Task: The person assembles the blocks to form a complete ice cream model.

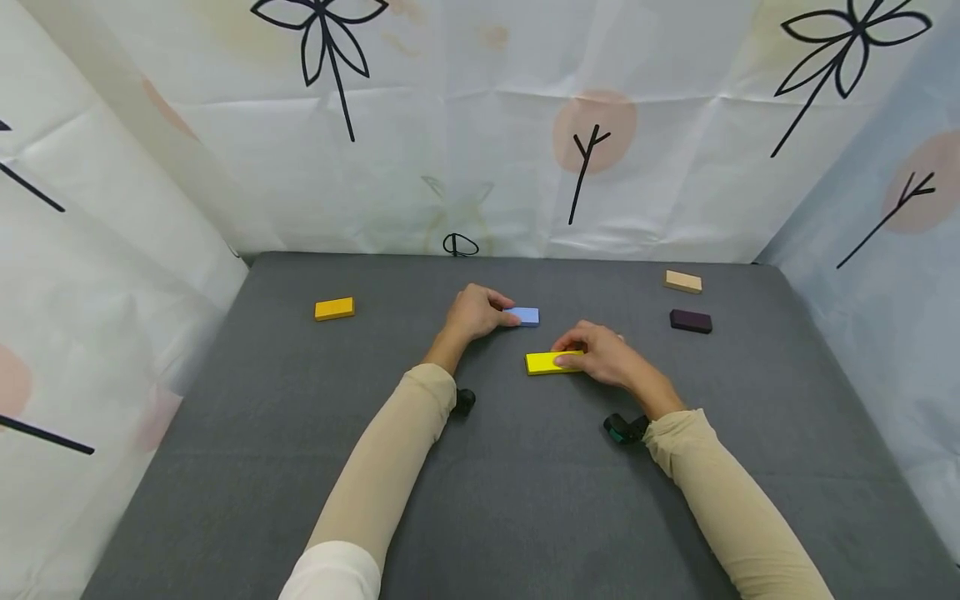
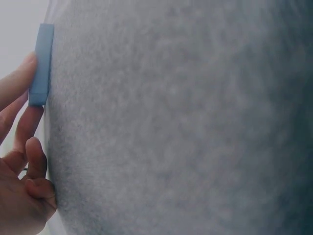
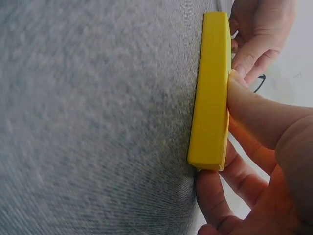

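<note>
In the head view my left hand (image 1: pixel 474 314) pinches the near end of a light blue block (image 1: pixel 527 317) at the middle of the table. The left wrist view has the thumb against the blue block (image 2: pixel 42 66), with fingers behind it and at its end. A longer yellow block (image 1: pixel 546 363) lies nearer to me. My right hand (image 1: pixel 602 357) holds its right end between thumb and fingers. Seen from the right wrist, the yellow block (image 3: pixel 210 98) rests flat along the grey cloth, one fingertip at its near end.
An orange-yellow block (image 1: pixel 334 309) lies at the left on the grey table (image 1: pixel 510 500). At the back right are a tan block (image 1: pixel 683 282) and a dark purple block (image 1: pixel 691 322). Patterned white curtains (image 1: pixel 465 150) enclose the back and sides.
</note>
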`<state>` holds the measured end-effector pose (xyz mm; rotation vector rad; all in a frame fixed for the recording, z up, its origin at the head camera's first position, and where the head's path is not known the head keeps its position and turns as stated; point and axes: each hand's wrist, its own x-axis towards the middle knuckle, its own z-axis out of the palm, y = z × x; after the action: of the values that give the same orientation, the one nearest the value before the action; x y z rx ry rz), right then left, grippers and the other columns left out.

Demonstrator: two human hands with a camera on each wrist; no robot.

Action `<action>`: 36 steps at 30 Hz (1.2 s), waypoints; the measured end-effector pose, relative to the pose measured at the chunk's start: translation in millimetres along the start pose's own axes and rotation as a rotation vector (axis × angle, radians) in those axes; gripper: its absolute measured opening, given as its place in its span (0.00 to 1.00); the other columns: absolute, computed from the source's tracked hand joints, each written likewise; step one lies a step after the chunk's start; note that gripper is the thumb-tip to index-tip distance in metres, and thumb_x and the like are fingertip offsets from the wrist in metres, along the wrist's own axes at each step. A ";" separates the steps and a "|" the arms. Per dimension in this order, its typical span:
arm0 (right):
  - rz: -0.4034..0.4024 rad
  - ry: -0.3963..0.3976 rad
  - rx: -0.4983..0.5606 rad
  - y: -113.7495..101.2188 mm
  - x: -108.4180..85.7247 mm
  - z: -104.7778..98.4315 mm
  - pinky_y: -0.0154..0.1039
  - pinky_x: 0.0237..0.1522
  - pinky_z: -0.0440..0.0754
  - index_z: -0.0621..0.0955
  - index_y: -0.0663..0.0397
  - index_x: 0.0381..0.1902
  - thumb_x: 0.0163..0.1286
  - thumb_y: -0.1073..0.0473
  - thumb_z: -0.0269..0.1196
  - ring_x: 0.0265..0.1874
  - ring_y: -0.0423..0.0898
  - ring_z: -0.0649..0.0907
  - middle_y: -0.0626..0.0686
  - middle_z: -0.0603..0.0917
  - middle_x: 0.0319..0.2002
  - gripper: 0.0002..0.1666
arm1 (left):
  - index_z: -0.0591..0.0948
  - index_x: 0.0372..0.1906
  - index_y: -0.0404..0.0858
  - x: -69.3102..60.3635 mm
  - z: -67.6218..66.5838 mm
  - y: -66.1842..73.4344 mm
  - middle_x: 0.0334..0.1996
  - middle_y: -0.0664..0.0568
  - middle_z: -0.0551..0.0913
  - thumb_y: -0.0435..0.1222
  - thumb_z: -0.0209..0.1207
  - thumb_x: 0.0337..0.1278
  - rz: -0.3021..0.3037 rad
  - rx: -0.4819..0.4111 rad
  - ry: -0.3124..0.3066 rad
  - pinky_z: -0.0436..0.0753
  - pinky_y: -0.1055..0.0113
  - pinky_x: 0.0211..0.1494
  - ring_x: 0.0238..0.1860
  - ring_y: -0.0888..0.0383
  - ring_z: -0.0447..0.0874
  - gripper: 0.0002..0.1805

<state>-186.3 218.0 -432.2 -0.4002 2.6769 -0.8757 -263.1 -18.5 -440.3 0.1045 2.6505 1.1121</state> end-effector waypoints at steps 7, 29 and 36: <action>0.028 0.024 -0.001 -3.7 -3.9 4.4 0.47 0.46 0.59 0.89 0.48 0.46 0.69 0.51 0.70 0.39 0.47 0.77 0.50 0.80 0.39 0.11 | 0.91 0.48 0.51 -1.7 0.7 1.9 0.51 0.54 0.89 0.49 0.75 0.52 0.014 -0.015 -0.024 0.81 0.57 0.58 0.52 0.53 0.83 0.17; 0.134 -0.012 -0.035 -23.4 -14.4 12.2 0.37 0.31 0.74 0.84 0.51 0.54 0.73 0.48 0.66 0.30 0.46 0.79 0.55 0.85 0.36 0.19 | 0.87 0.57 0.47 -1.0 -2.7 -3.3 0.56 0.51 0.85 0.38 0.68 0.64 0.133 -0.052 -0.116 0.77 0.55 0.66 0.57 0.52 0.79 0.17; 0.171 0.036 -0.052 -33.6 -15.2 20.0 0.36 0.30 0.74 0.83 0.53 0.53 0.71 0.46 0.67 0.30 0.47 0.80 0.55 0.86 0.37 0.21 | 0.89 0.51 0.48 -0.6 -1.8 -5.1 0.53 0.53 0.86 0.40 0.70 0.62 0.120 -0.059 -0.079 0.77 0.54 0.64 0.55 0.52 0.78 0.13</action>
<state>-159.5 186.7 -424.3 -0.1650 2.7226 -0.7715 -262.8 -23.4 -442.6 0.2932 2.5682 1.1958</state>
